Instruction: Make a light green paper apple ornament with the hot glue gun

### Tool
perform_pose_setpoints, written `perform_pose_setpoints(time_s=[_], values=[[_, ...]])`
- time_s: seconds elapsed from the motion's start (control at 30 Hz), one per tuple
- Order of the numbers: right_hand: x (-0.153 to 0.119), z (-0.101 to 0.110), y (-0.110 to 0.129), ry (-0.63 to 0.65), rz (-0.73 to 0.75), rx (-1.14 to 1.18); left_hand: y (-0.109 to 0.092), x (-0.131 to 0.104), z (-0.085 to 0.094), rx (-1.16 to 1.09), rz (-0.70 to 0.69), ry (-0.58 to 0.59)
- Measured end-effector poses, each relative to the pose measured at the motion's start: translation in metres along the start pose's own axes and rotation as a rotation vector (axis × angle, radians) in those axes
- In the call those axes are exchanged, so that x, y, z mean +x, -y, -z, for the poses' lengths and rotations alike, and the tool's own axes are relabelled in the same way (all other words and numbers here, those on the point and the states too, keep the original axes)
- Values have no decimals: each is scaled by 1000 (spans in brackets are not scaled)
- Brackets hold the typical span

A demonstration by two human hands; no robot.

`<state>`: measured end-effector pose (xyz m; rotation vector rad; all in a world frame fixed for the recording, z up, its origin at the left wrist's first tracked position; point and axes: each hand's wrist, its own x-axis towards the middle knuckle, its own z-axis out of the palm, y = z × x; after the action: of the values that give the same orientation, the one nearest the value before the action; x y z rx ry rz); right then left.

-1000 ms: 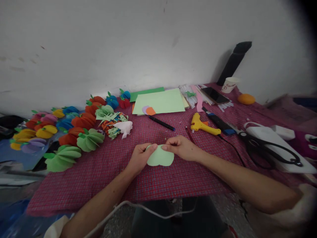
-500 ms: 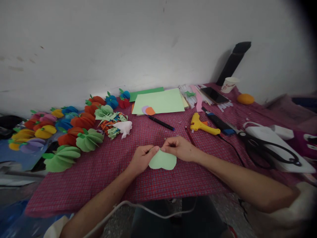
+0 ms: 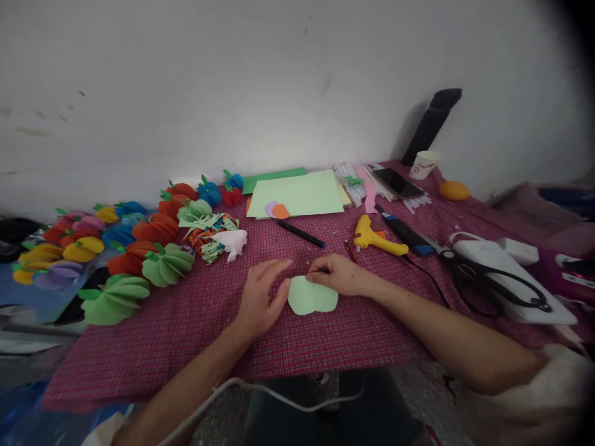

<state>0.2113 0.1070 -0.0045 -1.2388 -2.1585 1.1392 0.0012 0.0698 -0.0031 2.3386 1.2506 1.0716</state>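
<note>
A light green paper piece (image 3: 312,297) with rounded lobes and a centre crease is held over the checked cloth near the table's front. My right hand (image 3: 337,275) pinches its upper edge between thumb and fingers. On the paper's left side is my left hand (image 3: 264,294), its fingers apart and the thumb tip close to the paper's edge; whether they touch is hard to tell. Beyond the hands lie a black pen (image 3: 301,233) and light green sheets (image 3: 297,195), with small purple and orange paper pieces (image 3: 281,211) on their front left corner.
Several colourful paper pumpkins (image 3: 155,227) and paper scraps (image 3: 211,238) are at the left. To the right lie a yellow glue gun (image 3: 379,238) with a cord, a utility knife (image 3: 406,230), black scissors (image 3: 493,275), a phone (image 3: 400,183), a paper cup (image 3: 425,165) and an orange-yellow object (image 3: 453,191).
My left hand has let go of the paper's top edge and spread its fingers, moving slightly left. The paper, still in my right hand, has shifted a little right.
</note>
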Motion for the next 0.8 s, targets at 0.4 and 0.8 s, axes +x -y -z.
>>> perform_pose_setpoints(time_s=[0.4,0.8], values=[[-7,-6,10,-106,41,-627,-26,-6,-13,248,-295,600],[-11,0,13,-83,34,-658,-26,-16,-12,403,-335,536]])
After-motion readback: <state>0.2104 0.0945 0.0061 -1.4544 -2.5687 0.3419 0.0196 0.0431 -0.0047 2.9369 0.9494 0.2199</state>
